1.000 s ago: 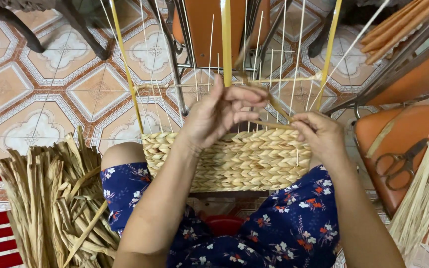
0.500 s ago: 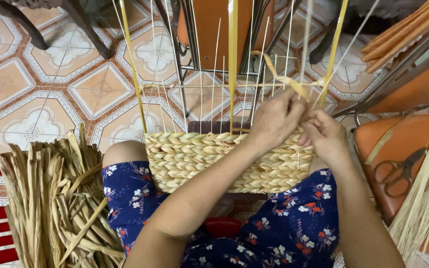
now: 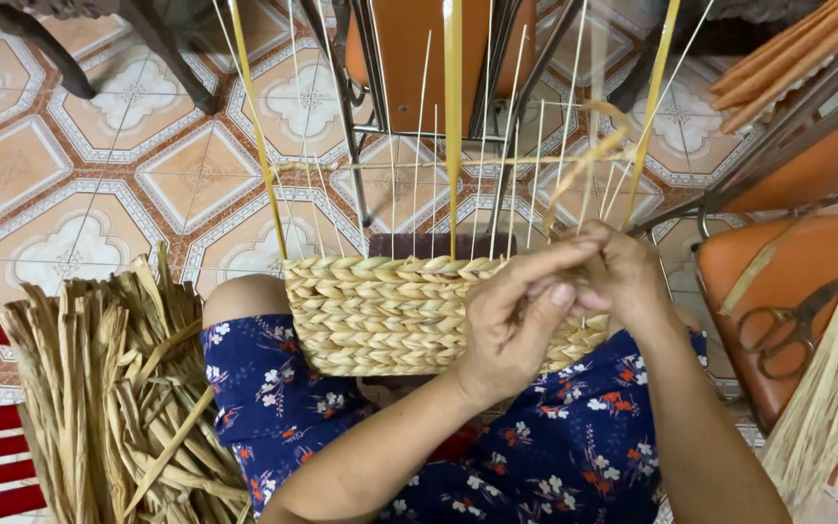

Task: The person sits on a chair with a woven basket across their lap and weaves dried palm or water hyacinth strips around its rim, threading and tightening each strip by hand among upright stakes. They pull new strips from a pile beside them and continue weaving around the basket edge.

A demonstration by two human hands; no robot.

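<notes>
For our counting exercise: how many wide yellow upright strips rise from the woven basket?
3: left strip, middle strip, right strip. Hands may hide others.

A tiled floor (image 3: 70, 184) patterned in orange, cream and white fills the upper left of the frame. Dark metal chair legs (image 3: 361, 116) stand on it at top centre, and a heap of dried flat reeds (image 3: 109, 388) lies at lower left. At right, an orange seat (image 3: 778, 281) carries a pair of scissors (image 3: 788, 325).
</notes>
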